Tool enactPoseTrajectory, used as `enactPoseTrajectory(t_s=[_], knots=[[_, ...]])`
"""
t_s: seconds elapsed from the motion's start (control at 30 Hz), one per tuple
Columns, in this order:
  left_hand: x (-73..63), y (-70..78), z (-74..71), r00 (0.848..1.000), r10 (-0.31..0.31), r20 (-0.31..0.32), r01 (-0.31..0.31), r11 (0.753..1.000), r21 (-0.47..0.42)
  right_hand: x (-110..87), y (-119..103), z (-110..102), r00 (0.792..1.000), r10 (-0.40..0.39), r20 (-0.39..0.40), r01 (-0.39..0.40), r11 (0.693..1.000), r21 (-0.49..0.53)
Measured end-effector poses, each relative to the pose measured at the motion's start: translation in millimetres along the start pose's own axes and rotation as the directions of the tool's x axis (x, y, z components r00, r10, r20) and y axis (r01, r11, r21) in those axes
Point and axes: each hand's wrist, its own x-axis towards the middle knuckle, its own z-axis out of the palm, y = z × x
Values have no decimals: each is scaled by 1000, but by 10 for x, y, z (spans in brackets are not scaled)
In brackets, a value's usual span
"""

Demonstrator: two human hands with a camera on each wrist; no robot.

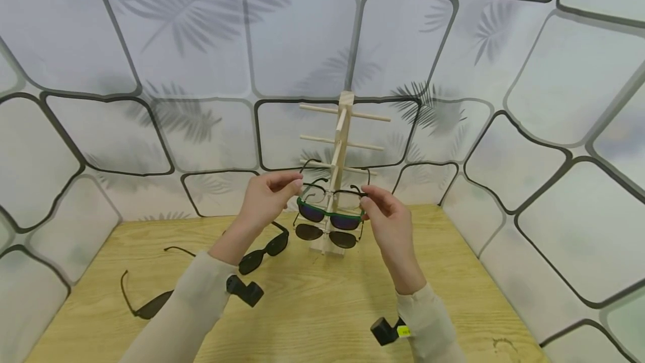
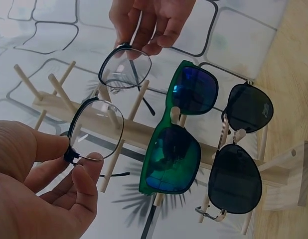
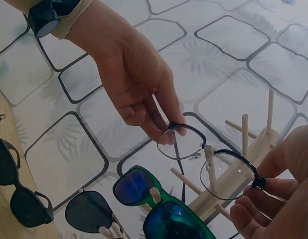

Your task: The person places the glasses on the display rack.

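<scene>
- Between my left hand (image 1: 267, 198) and my right hand (image 1: 390, 217), a pair of clear glasses (image 2: 96, 129) with a dark upper rim hangs level, in front of a wooden rack (image 1: 342, 133).
- My left hand is clamped on one hinge corner, thumb against fingers.
- My right hand pinches the opposite hinge corner the same way; the arms of the glasses stretch away from me, one to each side of the rack's post. I cannot tell whether the bridge rests on a peg.
- Just below my hands, green-framed sunglasses (image 1: 330, 214) with bluish lenses sit on the rack, and under those, thin-framed dark sunglasses (image 1: 342, 239).
- Above my hands, thin wooden pegs (image 1: 372, 117) stick out sideways.
- Below my left wrist, black sunglasses (image 1: 264, 252) lie on the worktop (image 1: 312, 307).
- Farther left, beyond that forearm, another dark-lensed pair (image 1: 153, 306) lies partly hidden by my sleeve (image 1: 201, 290).
</scene>
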Motion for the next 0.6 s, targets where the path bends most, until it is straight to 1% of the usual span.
enactPoseTrajectory(t_s=[0.2,0.6], knots=[[14,-10,9,1000,-3,2,3,1000,-7,29,47,-1,1000,-1,-3,1,1000,-18],[47,-14,36,1000,-21,-8,21,1000,19,50,93,3,1000,15,-12,-16,1000,-23]])
